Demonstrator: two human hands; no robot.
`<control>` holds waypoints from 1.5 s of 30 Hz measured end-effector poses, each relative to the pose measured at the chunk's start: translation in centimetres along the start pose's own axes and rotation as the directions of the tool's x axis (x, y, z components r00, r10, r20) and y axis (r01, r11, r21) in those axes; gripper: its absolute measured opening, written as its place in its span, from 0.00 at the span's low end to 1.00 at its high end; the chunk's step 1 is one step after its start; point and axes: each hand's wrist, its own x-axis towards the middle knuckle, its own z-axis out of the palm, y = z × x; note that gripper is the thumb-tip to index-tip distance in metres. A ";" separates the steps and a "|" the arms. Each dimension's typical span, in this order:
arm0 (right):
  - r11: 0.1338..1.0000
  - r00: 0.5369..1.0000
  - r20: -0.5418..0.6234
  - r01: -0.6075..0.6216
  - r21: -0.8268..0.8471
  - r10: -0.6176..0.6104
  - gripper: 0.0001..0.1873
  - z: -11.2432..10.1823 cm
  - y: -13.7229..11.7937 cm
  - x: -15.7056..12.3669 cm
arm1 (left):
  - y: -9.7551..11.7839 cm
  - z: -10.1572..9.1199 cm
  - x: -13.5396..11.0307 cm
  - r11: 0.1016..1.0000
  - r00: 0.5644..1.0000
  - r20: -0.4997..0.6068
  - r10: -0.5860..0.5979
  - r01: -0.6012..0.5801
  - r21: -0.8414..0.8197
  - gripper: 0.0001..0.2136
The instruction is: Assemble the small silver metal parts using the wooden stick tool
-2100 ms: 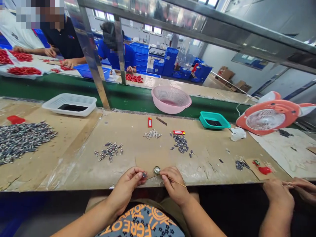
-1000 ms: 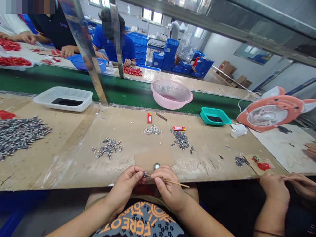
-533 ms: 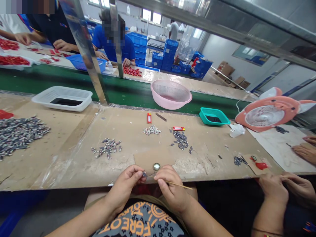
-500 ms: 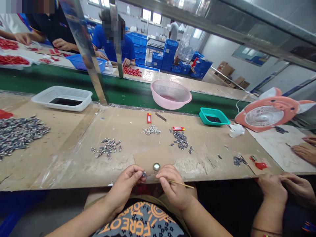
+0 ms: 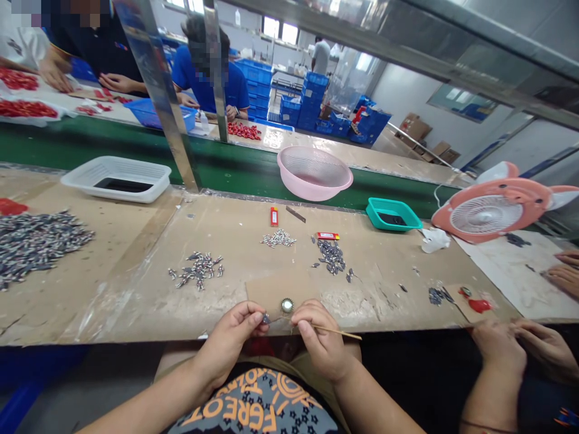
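Note:
Between thumb and fingertips, my left hand (image 5: pixel 242 325) pinches a small dark grey piece (image 5: pixel 265 318), held at the table's front edge. My right hand (image 5: pixel 319 337) grips a thin wooden stick (image 5: pixel 339 331), whose back end sticks out to the right. A fine tip or wire reaches from the right fingers towards the grey piece; I cannot tell whether they touch. Just beyond both hands a bottle cap (image 5: pixel 287 305) lies on a cardboard sheet (image 5: pixel 271 289). Farther off are a pile of dark grey pieces (image 5: pixel 332 257), a pile of pale striped pieces (image 5: pixel 279 239) and a mixed pile (image 5: pixel 199 270).
A large heap of small pieces (image 5: pixel 40 244) lies at left. Along the back stand a white tray (image 5: pixel 158 181), a pink basket (image 5: pixel 314 190), a teal basket (image 5: pixel 393 224) and a pig-shaped fan (image 5: pixel 506 202). Co-worker's hands (image 5: pixel 502 346) are close at right; metal posts (image 5: pixel 165 96) rise ahead.
My right hand and the stick have shifted slightly right, away from the left hand. The left hand still pinches the grey piece. The view has moved a little.

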 end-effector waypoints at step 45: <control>0.999 0.999 -0.031 -0.018 -0.038 0.017 0.11 -0.3 0.3 2.8 | 0.1 -0.1 -0.1 1.000 0.999 0.047 -0.010 0.009 0.017 0.08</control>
